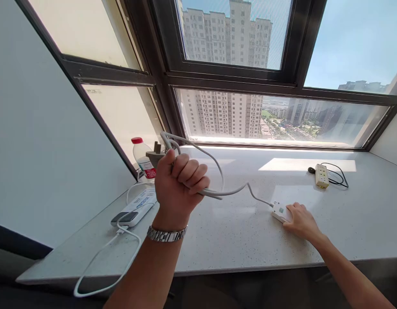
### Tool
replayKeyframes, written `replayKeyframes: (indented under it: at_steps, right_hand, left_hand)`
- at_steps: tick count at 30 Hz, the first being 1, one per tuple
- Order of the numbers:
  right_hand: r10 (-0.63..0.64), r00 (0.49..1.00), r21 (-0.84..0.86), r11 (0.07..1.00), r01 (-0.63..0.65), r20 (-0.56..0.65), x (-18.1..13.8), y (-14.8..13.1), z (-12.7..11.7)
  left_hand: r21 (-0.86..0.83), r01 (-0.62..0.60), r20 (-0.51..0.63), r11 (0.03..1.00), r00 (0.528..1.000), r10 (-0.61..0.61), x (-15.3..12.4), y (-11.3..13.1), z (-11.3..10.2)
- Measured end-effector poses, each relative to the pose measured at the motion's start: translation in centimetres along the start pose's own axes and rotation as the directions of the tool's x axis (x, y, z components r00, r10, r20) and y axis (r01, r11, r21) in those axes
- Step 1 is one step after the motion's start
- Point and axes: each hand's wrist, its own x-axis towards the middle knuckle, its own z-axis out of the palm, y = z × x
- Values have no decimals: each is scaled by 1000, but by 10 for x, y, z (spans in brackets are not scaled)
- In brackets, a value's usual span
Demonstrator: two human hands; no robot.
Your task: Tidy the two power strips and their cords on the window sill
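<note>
My left hand [179, 182] is raised above the stone sill in a fist, gripping a looped bundle of grey-white cable [214, 165]. A grey plug [156, 154] sticks out behind the fist. The cable runs right and down to a small white power strip [280, 211] lying on the sill. My right hand [300, 221] rests on that strip, covering its right part, fingers curled over it. A metal watch [166, 234] is on my left wrist.
A white power strip [138, 207] with a dark phone [125, 217] on it lies at the left, its white cord [105, 262] hanging over the sill's front edge. A red-capped bottle [143, 159] stands in the corner. A yellowish strip with black cord [321, 175] sits far right.
</note>
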Motion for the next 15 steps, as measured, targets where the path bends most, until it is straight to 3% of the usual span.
replayKeyframes:
  at_steps: [4,7,11,15]
  right_hand:
    - [99,981,-168,977,-127,-167,35,33,-24]
    - [113,961,-183,970,-162,-252,58,51,-36]
    - [33,915,-117,989,-87,-401,77,56,-44]
    - [-56,812,-58,998,28,-581,81,41,-53]
  left_hand:
    - [-72,157,182,985,973,-142,-14,-10,-8]
    - [-45,316,220,948,929,-299,-32,-27,-8]
    - [-105,502,304,859,838,-453,-58,-48,-3]
    - [-181,600,433,779,760,-485,-68,-59,0]
